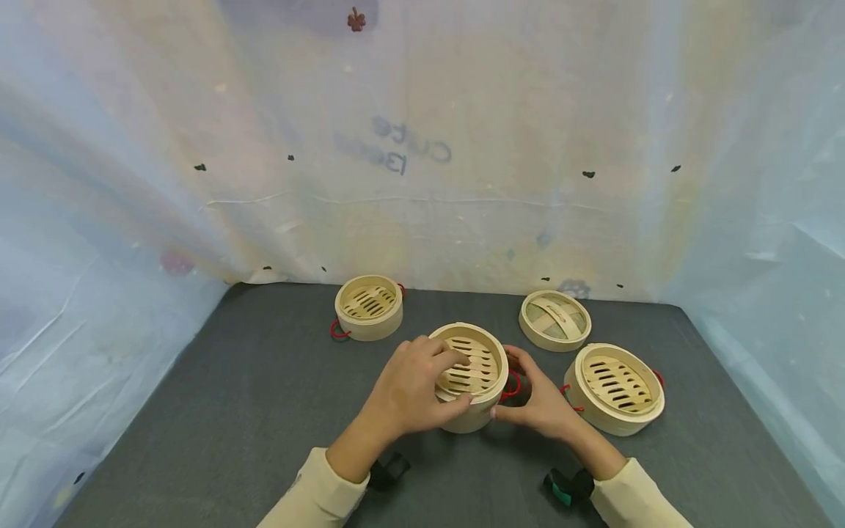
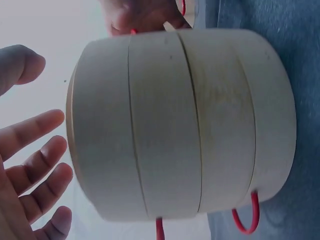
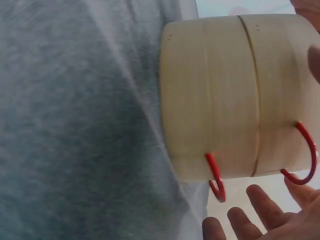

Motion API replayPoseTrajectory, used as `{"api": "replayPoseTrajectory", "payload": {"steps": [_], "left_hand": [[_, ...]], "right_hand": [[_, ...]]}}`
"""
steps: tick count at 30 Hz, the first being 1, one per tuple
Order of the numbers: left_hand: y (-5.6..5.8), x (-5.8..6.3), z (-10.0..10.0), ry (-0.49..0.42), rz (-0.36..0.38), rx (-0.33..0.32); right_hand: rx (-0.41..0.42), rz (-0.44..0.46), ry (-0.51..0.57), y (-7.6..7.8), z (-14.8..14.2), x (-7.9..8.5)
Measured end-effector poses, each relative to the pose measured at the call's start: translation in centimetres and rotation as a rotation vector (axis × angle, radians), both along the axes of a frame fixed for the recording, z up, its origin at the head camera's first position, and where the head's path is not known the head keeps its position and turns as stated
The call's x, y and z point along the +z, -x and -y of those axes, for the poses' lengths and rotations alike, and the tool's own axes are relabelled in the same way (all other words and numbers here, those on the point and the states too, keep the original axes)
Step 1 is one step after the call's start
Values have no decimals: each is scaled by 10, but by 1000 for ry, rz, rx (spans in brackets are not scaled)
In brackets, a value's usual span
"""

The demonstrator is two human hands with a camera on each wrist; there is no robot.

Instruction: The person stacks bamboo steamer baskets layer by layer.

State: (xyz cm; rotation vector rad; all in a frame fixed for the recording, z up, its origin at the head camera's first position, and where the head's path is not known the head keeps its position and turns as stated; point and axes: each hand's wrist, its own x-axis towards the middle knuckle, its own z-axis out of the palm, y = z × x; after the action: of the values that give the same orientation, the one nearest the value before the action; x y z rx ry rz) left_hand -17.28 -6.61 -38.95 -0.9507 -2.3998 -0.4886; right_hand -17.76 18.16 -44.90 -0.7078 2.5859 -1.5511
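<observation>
Steamer stack (image 2: 170,125) of round, pale bamboo tiers with red loops (image 3: 214,167) is set on the dark grey surface (image 1: 264,411). The left hand (image 1: 417,385) is held at its top, the right hand (image 1: 546,403) at its side, fingers of both spread apart; whether contact is made cannot be told.

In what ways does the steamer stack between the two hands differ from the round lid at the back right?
The steamer stack is tall; the round lid is low. The stack's top has open slots, while the lid's top has a broad strip across it. The stack carries red handles; the lid shows none. Both are round and pale.
</observation>
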Motion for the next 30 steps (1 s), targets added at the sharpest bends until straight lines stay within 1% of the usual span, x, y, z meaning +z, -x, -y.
{"api": "replayPoseTrajectory", "payload": {"steps": [3,6,10,14,19,23,26,30], "left_hand": [[1,3,5,-19,0,15],[3,5,10,-33,17,26],[7,5,18,-53,37,32],[12,2,27,-78,44,46],[19,0,40,-107,49,90],[24,-2,50,-127,65,107],[28,-3,57,-131,89,122],[34,-6,67,-121,128,158]], "right_hand": [[13,-15,33,1,1,4],[26,-25,55,2,2,8],[27,-23,64,2,3,11],[26,-15,66,2,4,12],[32,-8,77,2,4,11],[29,-10,72,3,5,10],[30,-15,72,3,5,10],[32,-23,66,3,6,10]]}}
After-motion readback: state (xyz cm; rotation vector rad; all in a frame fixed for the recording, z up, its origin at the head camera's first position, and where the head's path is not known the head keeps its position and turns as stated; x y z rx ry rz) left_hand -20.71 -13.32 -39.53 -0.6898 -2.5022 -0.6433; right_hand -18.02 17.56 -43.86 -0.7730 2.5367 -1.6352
